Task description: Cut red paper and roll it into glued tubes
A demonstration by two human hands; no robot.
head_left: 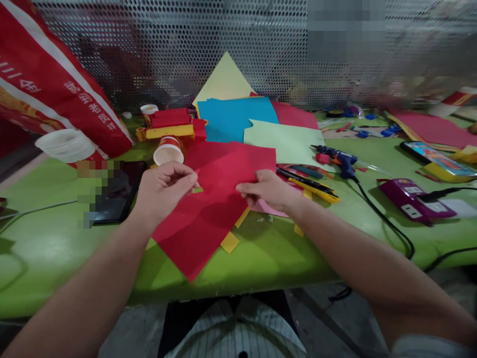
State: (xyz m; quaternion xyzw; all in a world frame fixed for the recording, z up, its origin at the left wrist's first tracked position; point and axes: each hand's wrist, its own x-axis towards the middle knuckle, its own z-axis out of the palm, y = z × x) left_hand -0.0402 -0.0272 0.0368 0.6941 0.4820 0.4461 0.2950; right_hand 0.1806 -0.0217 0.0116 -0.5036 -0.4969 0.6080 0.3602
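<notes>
A sheet of red paper (231, 164) is between my two hands, with more red paper (203, 233) below it reaching toward the table's front edge. My left hand (167, 191) pinches the sheet's left side between thumb and fingers; a small patch of green table shows by the fingertips. On the right side, my right hand (266, 191) grips the sheet with the thumb on top and the other fingers partly hidden. Small yellow paper pieces (229, 242) lie beside the lower red paper. A paper cup (169, 150) lies tipped beyond my left hand.
Blue paper (236, 118) and pale green paper (285, 141) lie behind. To the right are a yellow utility knife (320, 191), a blue glue gun (341, 160) with its cord, and a purple power strip (415, 199). A black phone (124, 191) and stacked cups (69, 146) stand left.
</notes>
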